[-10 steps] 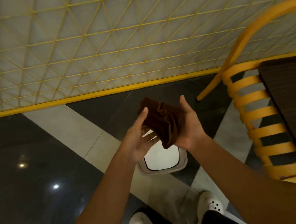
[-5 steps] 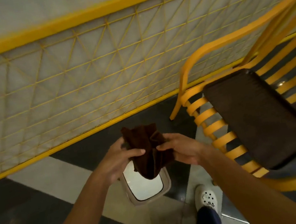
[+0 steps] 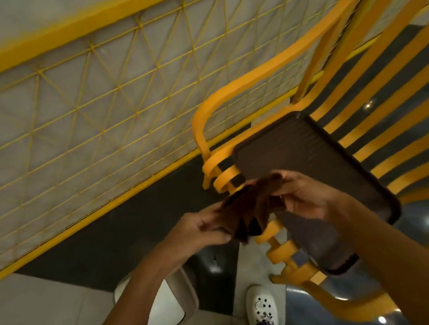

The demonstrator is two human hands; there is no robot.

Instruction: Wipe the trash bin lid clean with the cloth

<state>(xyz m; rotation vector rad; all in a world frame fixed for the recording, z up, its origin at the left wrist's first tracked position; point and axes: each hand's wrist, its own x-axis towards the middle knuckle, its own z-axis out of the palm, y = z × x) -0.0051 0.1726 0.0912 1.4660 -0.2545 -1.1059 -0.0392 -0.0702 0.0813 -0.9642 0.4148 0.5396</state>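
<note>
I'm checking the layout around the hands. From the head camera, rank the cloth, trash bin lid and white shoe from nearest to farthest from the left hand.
1. cloth, held in the left hand.
2. trash bin lid, below, under the forearm.
3. white shoe, lower right on the floor.
</note>
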